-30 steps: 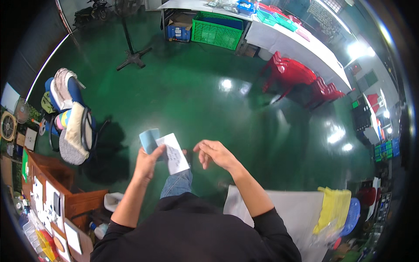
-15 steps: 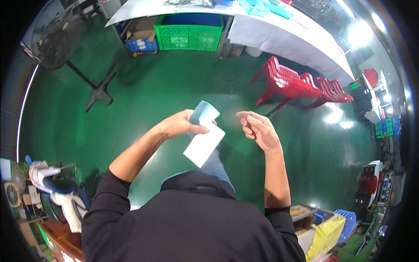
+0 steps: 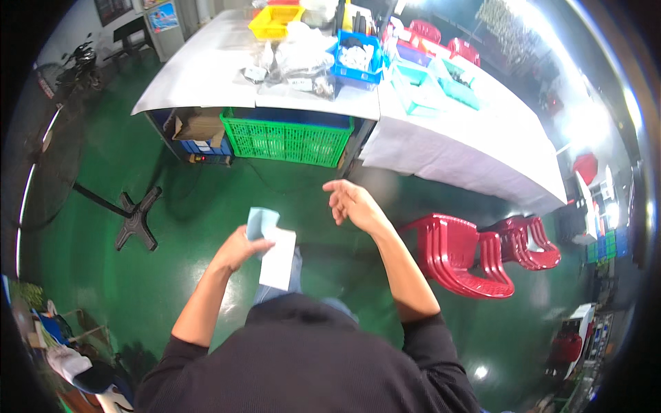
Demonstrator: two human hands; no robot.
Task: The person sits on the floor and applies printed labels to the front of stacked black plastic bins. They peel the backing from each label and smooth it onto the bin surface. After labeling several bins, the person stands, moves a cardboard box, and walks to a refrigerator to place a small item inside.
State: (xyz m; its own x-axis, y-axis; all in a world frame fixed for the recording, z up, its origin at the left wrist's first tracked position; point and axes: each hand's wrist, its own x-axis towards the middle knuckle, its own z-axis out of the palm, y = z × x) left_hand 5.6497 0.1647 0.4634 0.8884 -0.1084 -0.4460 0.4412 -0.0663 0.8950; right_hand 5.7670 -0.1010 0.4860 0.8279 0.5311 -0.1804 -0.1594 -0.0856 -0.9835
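My left hand is closed around a piece of white and light-blue paper, its thumb lying across the front. The light-blue part curls up above the thumb, while the white part hangs flat beside it. Whether these are one folded piece or two, I cannot tell. Ahead and to the right, my right hand is raised over the floor with nothing in it. Its index finger points left and the other fingers are loosely bent and apart.
A white-covered table stands ahead, with a blue basket, a yellow tray and plastic bags on top. Beneath it is a green crate. Stacked red chairs stand at right. A fan base is at left.
The table has come nearer and lower in view, showing more of its top. Both hands appear farther left. My right hand reaches farther forward, while the paper stays in my left.
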